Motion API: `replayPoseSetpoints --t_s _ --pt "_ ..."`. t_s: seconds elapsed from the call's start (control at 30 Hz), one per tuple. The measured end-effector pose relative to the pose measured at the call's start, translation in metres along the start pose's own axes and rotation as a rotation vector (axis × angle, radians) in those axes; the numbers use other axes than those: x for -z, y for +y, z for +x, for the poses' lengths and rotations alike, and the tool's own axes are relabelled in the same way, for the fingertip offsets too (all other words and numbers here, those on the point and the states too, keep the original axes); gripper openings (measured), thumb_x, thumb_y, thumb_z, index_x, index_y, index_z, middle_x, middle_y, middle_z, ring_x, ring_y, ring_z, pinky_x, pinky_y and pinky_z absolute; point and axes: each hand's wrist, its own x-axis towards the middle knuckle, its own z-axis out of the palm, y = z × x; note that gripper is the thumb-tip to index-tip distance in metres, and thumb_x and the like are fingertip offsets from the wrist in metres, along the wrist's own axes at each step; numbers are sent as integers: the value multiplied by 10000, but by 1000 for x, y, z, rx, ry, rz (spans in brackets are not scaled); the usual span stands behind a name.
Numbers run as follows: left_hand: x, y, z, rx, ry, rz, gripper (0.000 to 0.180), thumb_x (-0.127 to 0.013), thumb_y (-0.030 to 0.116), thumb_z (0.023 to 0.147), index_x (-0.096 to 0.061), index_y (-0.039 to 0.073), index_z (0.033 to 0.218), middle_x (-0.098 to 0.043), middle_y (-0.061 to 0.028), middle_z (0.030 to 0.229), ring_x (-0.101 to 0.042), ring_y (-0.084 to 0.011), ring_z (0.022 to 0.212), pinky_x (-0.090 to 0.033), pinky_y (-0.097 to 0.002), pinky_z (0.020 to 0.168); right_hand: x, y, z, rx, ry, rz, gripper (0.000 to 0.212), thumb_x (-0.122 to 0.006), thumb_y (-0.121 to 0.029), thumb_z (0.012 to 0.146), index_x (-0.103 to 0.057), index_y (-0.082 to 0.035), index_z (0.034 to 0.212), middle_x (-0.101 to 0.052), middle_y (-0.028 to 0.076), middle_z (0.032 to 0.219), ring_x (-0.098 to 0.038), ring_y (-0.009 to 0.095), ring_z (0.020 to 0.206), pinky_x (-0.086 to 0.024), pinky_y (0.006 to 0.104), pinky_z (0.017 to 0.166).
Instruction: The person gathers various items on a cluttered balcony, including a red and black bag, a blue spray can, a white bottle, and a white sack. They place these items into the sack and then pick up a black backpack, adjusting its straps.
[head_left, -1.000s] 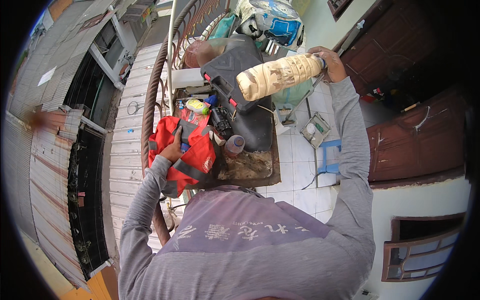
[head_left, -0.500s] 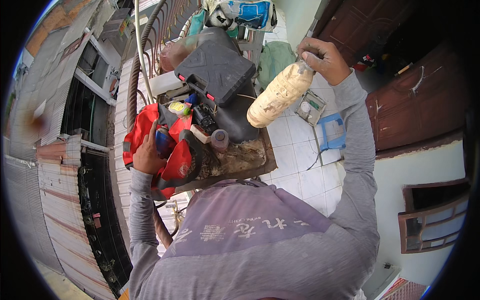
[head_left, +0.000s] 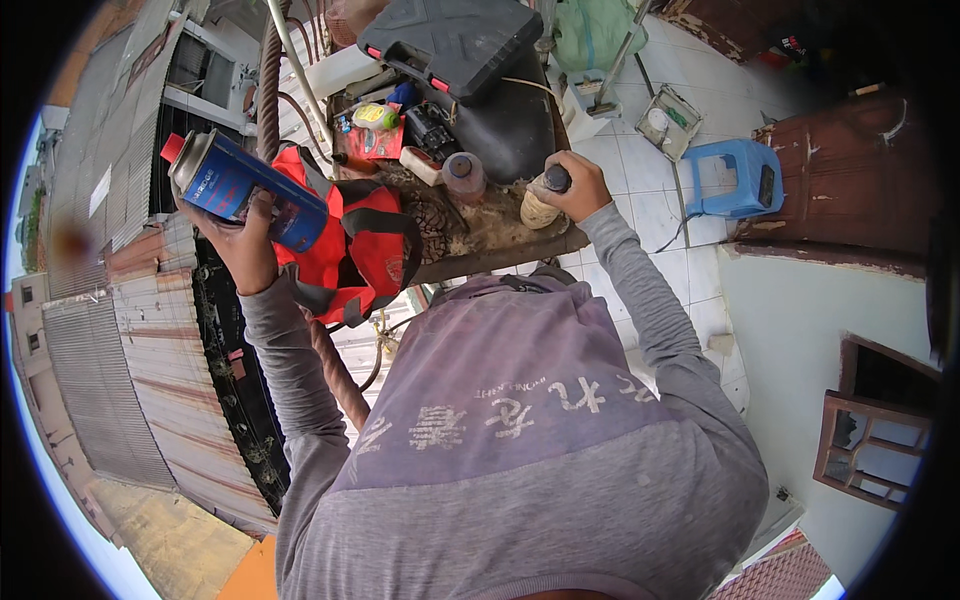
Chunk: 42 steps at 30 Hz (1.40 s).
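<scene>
My left hand (head_left: 243, 245) is wrapped round a blue spray can (head_left: 265, 190) with a red cap, held tilted in the air above the left side of a red and black cloth bag (head_left: 375, 255). At the table's right edge, my right hand (head_left: 585, 188) grips a plastic bottle (head_left: 538, 211) near its dark cap. Cream-coloured stuff fills this bottle, which appears to stand on the worn table top (head_left: 490, 228). Left of it is a small clear bottle (head_left: 463, 177) with cloudy contents.
A black tool case (head_left: 450, 42) lies at the back of the table. Before it are a black tool (head_left: 430, 130), a yellow-labelled small bottle (head_left: 375, 116) and a pale block (head_left: 421, 165). Right, on white floor tiles, stand a blue plastic stool (head_left: 718, 180) and a shallow tray (head_left: 670, 122).
My left hand has lifted the blue spray can out of the red bag, up and leftward. My right hand has brought the cream bottle down from the air to the table's edge.
</scene>
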Motion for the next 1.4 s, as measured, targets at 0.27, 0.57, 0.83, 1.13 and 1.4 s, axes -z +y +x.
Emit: replayPoseSetpoints --t_s 0.27,0.57,0.83,1.13,1.4 --pt "-90 30 -92 -227 -203 116 1154 -847 223 654 -118 9 1523 -375 -185 1433 -456 -283 1286 -406 -439 1070 -55 19 -53 -316 147 324 568 -899 -226 671 -608 -73 1134 -671 86 1049 -676 258 948 -548 369 879" --pt "-194 -118 -200 -458 -1061 756 749 -719 268 801 -426 304 1490 -535 -105 1280 -539 -316 1173 -428 -491 1004 16 78 -76 -512 525 1070 449 -750 -72 775 -561 19 1172 -653 120 1072 -677 223 927 -564 356 859" --pt "-215 -101 -199 -229 -808 496 657 -624 170 899 -404 153 1518 -524 -168 1363 -480 -352 1322 -372 -457 1113 81 42 -78 -361 65 963 526 -821 -136 695 -592 -23 1156 -676 81 1010 -665 194 933 -541 345 886" --pt "-255 32 -61 -1041 -1042 292 392 -607 310 935 -553 86 1252 -522 -69 928 -520 -262 845 -410 -395 740 104 -17 -65 -115 -298 530 595 -857 -196 617 -599 -23 1125 -692 99 969 -664 202 879 -522 347 830" --pt "-282 40 -31 -1501 -1061 220 252 -581 375 909 -566 132 975 -518 -42 879 -537 -226 810 -413 -369 738 106 -33 -63 -39 -195 419 593 -851 -216 603 -591 -28 1101 -693 128 924 -676 252 830 -532 375 796"
